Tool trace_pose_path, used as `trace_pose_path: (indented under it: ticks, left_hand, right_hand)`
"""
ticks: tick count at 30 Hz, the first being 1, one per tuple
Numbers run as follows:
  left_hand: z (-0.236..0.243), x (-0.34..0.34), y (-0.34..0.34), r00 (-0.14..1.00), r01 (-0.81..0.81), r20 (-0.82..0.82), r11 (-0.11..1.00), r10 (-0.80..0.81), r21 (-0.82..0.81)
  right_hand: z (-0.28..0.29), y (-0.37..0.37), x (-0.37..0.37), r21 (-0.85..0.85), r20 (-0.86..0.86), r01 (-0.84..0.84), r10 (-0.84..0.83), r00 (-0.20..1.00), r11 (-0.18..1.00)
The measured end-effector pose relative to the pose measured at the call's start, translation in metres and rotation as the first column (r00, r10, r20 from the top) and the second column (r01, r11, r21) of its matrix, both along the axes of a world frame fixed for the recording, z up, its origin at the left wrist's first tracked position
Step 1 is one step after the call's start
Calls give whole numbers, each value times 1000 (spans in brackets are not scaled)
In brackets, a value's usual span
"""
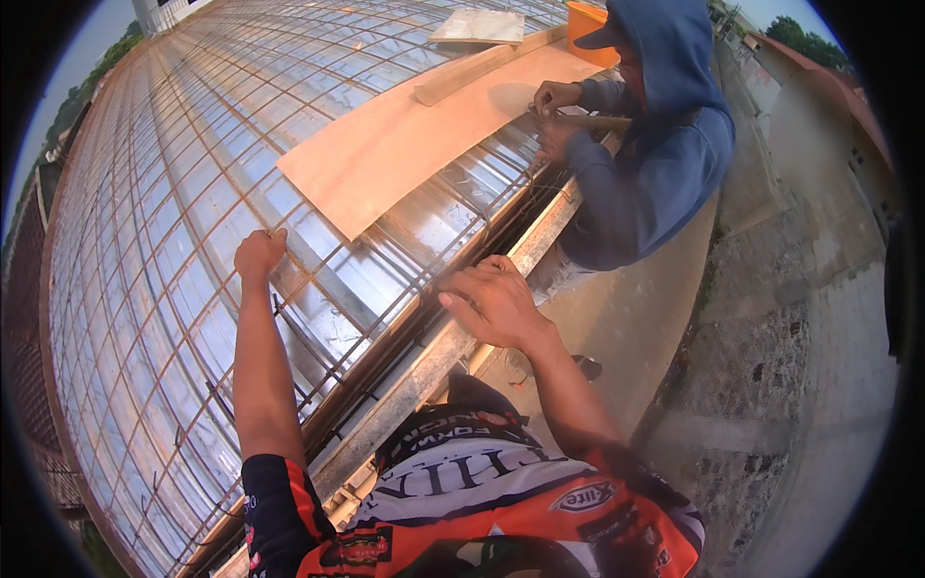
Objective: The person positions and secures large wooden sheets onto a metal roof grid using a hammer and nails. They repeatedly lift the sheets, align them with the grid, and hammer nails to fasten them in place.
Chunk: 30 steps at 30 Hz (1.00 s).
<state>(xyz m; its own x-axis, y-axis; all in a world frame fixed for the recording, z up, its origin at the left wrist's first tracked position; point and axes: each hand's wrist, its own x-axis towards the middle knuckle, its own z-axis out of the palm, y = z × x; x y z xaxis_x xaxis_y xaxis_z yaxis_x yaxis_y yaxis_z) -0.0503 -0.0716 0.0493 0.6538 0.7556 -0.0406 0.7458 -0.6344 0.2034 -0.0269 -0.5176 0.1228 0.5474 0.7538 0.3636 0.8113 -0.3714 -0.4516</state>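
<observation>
My left hand (260,254) is closed in a fist at a thin rusty rebar (310,275) of the steel mesh, and its fingers appear wrapped round the bar. The mesh lies over shiny corrugated metal decking (323,323). My right hand (493,301) rests by the timber edge board (409,390), its thumb apart from the other fingers and nothing visible in it. Between my two hands, thicker dark bars (385,337) run along the deck's edge.
A co-worker in a blue hooded top (665,144) works at the edge, both hands by the bars. A plywood sheet (385,159) lies on the mesh, a wood plank (482,69) on top. An orange bucket (586,29) stands beyond. Right, the ground (732,414) lies far below.
</observation>
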Motion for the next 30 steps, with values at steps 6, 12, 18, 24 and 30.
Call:
trace_pose_path:
  ticks: [6, 12, 18, 24, 30]
  left_hand:
    - [1, -3, 1, 999, 26, -20, 999, -26, -21]
    - [0, -6, 6, 999, 34, -31, 999, -35, -43]
    - [1, 0, -2, 996, 65, -51, 996, -69, -67]
    - [3, -5, 8, 996, 29, -87, 995, -37, -100]
    - [5, -1, 7, 993, 26, -113, 993, -39, -115]
  right_hand:
    - [4, 6, -6, 27, -10, 27, -27, 1000, 999]
    - [-5, 11, -1, 4, -12, 11, -11, 1000, 1000]
    - [-11, 5, 2, -42, -25, 12, -13, 1000, 999]
    - [-14, 17, 11, -15, -35, -63, 63, 997, 998]
    - [-17, 12, 19, -14, -45, -106, 105, 993, 994]
